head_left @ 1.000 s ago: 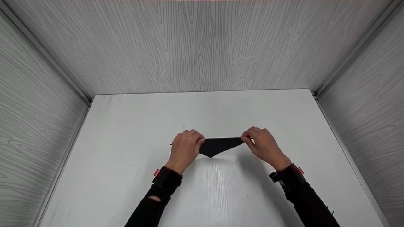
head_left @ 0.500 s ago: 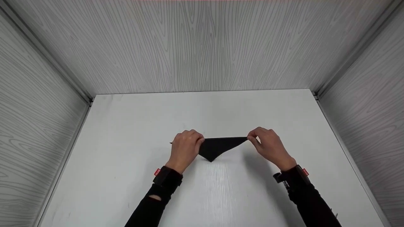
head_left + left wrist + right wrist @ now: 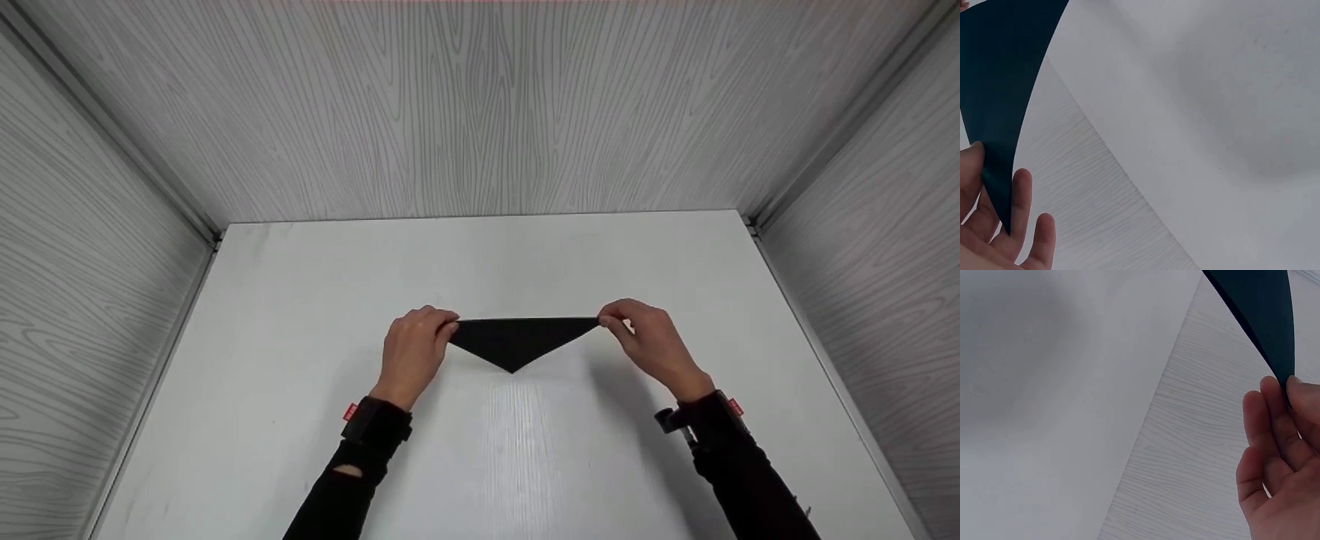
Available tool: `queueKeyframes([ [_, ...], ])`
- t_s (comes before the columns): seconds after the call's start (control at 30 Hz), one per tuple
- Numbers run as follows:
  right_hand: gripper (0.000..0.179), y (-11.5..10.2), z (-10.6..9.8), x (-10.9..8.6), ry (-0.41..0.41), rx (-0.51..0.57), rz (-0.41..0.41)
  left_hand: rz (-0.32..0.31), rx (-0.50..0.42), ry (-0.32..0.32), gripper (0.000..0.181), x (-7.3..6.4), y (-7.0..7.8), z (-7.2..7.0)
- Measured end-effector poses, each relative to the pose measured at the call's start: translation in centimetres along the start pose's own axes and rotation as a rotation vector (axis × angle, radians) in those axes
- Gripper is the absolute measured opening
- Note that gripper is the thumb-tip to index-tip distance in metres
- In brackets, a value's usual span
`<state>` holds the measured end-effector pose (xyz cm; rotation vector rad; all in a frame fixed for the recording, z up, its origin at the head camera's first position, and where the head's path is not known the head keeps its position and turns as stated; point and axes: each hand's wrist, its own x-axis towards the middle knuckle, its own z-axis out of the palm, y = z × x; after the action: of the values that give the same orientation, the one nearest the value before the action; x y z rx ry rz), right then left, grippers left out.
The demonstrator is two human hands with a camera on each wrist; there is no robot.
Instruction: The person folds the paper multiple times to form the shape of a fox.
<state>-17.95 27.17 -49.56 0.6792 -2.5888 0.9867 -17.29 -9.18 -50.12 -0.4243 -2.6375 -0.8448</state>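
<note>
Between both hands, a dark triangular sheet of paper (image 3: 517, 341) is stretched with its long edge away from the body and one point toward it. My left hand (image 3: 412, 352) pinches the left corner; in the left wrist view the thumb lies on the dark paper (image 3: 1002, 90) and the narrow tip reaches down past it among the fingers. My right hand (image 3: 649, 341) pinches the right corner between thumb and fingertips. From the right wrist, the paper (image 3: 1266, 315) shows two layers along one edge, narrowing to the pinched corner.
A white tabletop (image 3: 315, 285) lies under the hands. Grey wood-grain panels stand around it: a back wall (image 3: 480, 112), a left wall (image 3: 90, 262) and a right wall (image 3: 877, 247). Black bands with red tags circle both wrists.
My left hand has slid left toward the paper's left corner, uncovering more of the sheet. My right hand has moved right, and the triangle now hangs evenly stretched between them.
</note>
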Motion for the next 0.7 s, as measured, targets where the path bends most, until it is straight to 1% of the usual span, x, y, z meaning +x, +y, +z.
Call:
queueKeyframes([
  [0.17, 0.008, 0.5, -0.1, 0.0, -0.003, 0.037, 0.1, -0.089, -0.131, -0.015, 0.016, -0.3, -0.9, 0.0],
  [0.27, 0.01, 0.6, 0.0, 0.0, -0.009, 0.062, 0.17, -0.142, -0.215, -0.012, 0.017, -0.3, -1.3, 0.2],
  [0.37, 0.01, 0.8, 0.2, 0.0, -0.032, 0.081, 0.237, -0.178, -0.256, -0.008, 0.017, -0.4, -1.5, 0.4],
  [0.43, 0.01, 0.9, 0.5, 0.1, -0.051, 0.082, 0.271, -0.201, -0.253, -0.011, 0.015, -0.4, -1.8, 0.7],
  [0.5, 0.01, 1.2, 0.9, 0.1, -0.078, 0.073, 0.289, -0.229, -0.23, -0.029, 0.012, -0.5, -2.1, 1.1],
  [0.6, 0.01, 1.7, 1.8, 0.2, -0.118, 0.037, 0.281, -0.267, -0.178, -0.069, 0.007, -0.7, -2.7, 1.8],
  [0.7, 0.009, 2.2, 2.8, 0.3, -0.162, -0.012, 0.26, -0.277, -0.128, -0.109, 0.006, -1.0, -3.2, 2.7],
])
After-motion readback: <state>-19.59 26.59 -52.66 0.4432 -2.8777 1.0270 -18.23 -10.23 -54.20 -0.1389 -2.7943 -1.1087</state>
